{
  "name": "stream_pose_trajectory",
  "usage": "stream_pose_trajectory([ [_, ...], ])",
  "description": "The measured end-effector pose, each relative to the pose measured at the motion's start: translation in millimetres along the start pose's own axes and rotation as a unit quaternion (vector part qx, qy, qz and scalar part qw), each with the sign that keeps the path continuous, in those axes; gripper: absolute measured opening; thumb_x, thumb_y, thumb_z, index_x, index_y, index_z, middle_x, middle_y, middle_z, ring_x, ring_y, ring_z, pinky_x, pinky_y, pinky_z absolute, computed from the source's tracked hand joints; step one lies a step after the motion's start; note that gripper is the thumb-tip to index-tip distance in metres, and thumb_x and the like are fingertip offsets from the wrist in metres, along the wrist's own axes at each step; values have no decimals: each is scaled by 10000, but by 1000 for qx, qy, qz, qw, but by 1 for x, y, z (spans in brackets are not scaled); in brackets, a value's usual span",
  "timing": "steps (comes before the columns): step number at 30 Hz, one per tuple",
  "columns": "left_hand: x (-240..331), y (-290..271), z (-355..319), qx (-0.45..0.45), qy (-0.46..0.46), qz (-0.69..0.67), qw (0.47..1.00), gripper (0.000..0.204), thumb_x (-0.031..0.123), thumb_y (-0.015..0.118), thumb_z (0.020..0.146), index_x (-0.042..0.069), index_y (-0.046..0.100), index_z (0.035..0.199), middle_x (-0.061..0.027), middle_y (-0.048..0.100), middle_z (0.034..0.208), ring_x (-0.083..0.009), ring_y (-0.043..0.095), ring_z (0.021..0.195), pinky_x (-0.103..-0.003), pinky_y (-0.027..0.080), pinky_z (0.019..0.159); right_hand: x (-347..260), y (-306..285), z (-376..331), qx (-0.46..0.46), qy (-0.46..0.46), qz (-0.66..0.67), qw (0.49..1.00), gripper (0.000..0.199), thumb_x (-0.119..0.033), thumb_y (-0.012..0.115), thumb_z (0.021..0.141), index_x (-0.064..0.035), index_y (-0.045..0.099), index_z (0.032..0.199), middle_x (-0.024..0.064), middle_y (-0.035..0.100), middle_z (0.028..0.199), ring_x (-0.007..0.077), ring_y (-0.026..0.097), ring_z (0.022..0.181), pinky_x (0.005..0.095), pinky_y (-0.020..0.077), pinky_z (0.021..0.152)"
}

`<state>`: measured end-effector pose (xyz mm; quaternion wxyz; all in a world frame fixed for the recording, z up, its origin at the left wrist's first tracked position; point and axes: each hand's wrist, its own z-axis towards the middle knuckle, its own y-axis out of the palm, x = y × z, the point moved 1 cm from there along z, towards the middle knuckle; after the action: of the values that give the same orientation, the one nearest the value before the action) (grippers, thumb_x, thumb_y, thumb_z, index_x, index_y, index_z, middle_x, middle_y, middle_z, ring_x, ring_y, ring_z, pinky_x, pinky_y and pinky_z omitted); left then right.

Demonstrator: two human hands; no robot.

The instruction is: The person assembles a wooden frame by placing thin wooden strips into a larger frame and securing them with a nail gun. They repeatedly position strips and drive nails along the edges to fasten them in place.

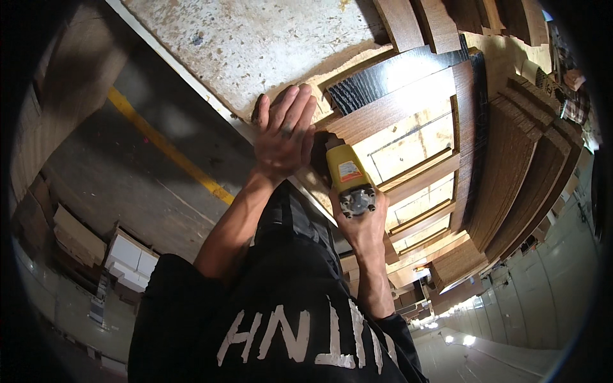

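My right hand (365, 223) is closed round a yellow nail gun (343, 161) with a grey metal cap. The gun's nose points down at the near left corner of a brown wood-grain frame (377, 121); the exact contact is hidden. Beside it, my left hand (283, 142) lies open, fingers stretched out, over the table's edge and the frame's corner. What is under that palm cannot be seen. The frame has several cross rails over a pale board, and a glossy black strip (396, 73) runs along its far side.
The worn white worktable (255, 45) has a straight edge at my left. Brown boards (405, 22) lie at the far side, and stacked panels (504, 172) stand to the right. On the left floor are a yellow line (166, 150) and white boxes (131, 258). Another person's hand (575, 79) shows at far right.
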<state>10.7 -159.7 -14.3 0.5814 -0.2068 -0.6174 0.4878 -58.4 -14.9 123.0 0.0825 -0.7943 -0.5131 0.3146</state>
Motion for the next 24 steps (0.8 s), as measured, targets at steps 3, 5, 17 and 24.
stream_pose_trajectory([
  [3,-4,5,-3,-7,17,-1,1000,434,214,442,1045,46,534,1434,-112,504,1529,-264,443,1442,-542,151,1242,6,8,-6,72,-51,-154,984,580,-146,800,717,55,607,1225,307,695,987,446,659,947,489,511,912],
  [5,5,-1,-2,-5,16,-5,1000,446,207,427,1049,44,509,1456,-118,492,1539,-278,438,1446,-553,155,1236,31,6,-8,74,-76,-121,987,595,-154,797,717,51,570,1228,315,685,1019,467,634,976,513,494,924],
  [17,13,-1,-12,-61,167,76,981,556,364,488,1043,200,408,1568,-87,289,1666,-300,222,1545,-605,118,1221,282,-21,-195,318,69,73,943,459,-211,785,825,16,622,1189,257,731,946,382,736,911,421,571,771],
  [24,57,14,-65,-77,79,84,990,556,324,471,1049,55,424,1534,-148,348,1635,-342,288,1523,-665,158,1177,505,-17,-284,400,244,300,831,488,-226,782,787,13,611,1177,182,715,872,279,716,737,396,572,671],
])
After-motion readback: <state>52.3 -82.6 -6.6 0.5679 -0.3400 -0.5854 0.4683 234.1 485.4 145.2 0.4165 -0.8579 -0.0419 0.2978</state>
